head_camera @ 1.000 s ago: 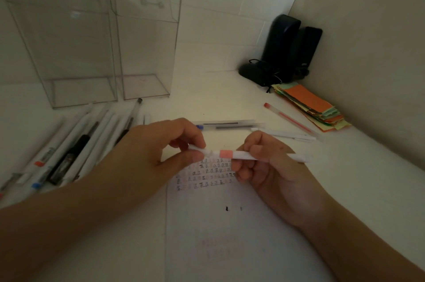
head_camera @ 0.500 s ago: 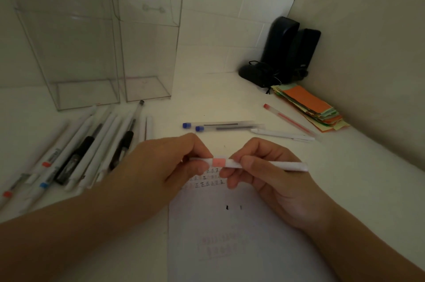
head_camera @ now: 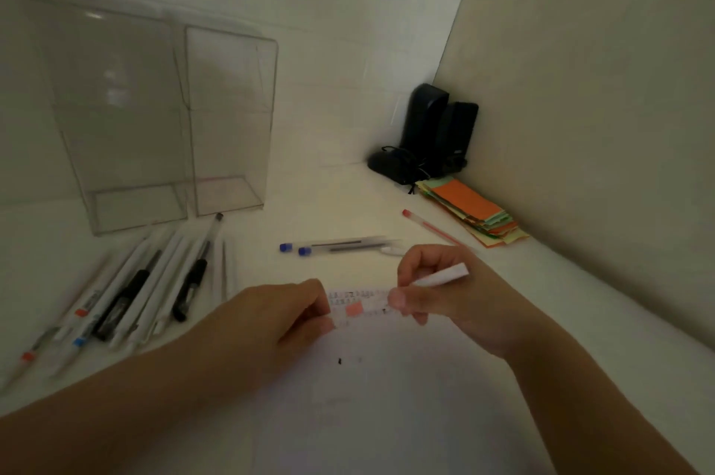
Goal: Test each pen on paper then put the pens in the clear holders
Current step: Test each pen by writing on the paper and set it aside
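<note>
A white pen with an orange band (head_camera: 354,309) is held level over the sheet of paper (head_camera: 367,416). My left hand (head_camera: 278,323) pinches its left end. My right hand (head_camera: 437,292) grips the barrel, and the pen's far end sticks up past my right fingers. Two empty clear holders (head_camera: 116,126) (head_camera: 232,118) stand side by side at the back left. The paper carries rows of small marks under the pen and a black dot lower down.
Several white and black pens (head_camera: 135,288) lie in a row on the left. Two blue-capped pens (head_camera: 336,244), a white pen (head_camera: 390,251) and a red pen (head_camera: 429,228) lie beyond my hands. Coloured paper slips (head_camera: 472,211) and black speakers (head_camera: 437,130) fill the right corner by the wall.
Both hands have come lower toward the paper with the pen. The pen's right end now tilts upward. My view has pulled back, showing more of the holders.
</note>
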{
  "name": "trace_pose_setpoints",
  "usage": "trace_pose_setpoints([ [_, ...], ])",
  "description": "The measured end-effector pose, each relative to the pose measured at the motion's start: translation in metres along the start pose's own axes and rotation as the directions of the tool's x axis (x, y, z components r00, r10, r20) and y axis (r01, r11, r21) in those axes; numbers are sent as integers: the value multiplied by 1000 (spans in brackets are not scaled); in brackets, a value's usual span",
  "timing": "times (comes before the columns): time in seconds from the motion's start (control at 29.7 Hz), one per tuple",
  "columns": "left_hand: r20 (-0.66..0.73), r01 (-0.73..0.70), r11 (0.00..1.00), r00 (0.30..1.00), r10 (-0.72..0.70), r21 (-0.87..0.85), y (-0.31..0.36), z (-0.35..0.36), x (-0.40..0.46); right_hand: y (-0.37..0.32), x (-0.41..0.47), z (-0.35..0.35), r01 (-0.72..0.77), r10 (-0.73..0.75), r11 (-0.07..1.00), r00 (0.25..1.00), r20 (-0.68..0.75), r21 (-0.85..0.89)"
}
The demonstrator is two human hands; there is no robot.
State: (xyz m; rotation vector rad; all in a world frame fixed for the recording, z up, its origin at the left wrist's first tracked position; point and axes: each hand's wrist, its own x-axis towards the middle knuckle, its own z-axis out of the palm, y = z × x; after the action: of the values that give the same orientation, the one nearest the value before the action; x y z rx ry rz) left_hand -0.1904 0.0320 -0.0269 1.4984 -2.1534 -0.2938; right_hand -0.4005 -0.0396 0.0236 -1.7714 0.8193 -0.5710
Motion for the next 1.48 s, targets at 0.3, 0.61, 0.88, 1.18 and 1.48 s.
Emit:
trace_pose_setpoints([
  [0.3, 27, -198, 978, 980, 197, 60, 60, -12, 6, -21, -132, -44, 45, -33, 997, 979, -201, 56],
  [0.61, 127, -537, 749, 773, 621, -389, 257, 64, -9, 32, -406, -37, -61, 161, 985, 661, -733, 162],
  [0.88, 294, -495, 665, 631, 718, -560, 308, 169, -43, 147, -540, -2, -638, 616, 724, 430, -660, 261],
  [1.18, 269, -465, 688, 683, 679, -558, 320, 173, -36, 164, -534, -26, -844, 525, 536, 359, -772, -29],
  [1.48, 79, -446, 847, 871, 485, -289, 231, 51, -2, 35, -360, -54, -330, 31, 873, 772, -635, -359],
])
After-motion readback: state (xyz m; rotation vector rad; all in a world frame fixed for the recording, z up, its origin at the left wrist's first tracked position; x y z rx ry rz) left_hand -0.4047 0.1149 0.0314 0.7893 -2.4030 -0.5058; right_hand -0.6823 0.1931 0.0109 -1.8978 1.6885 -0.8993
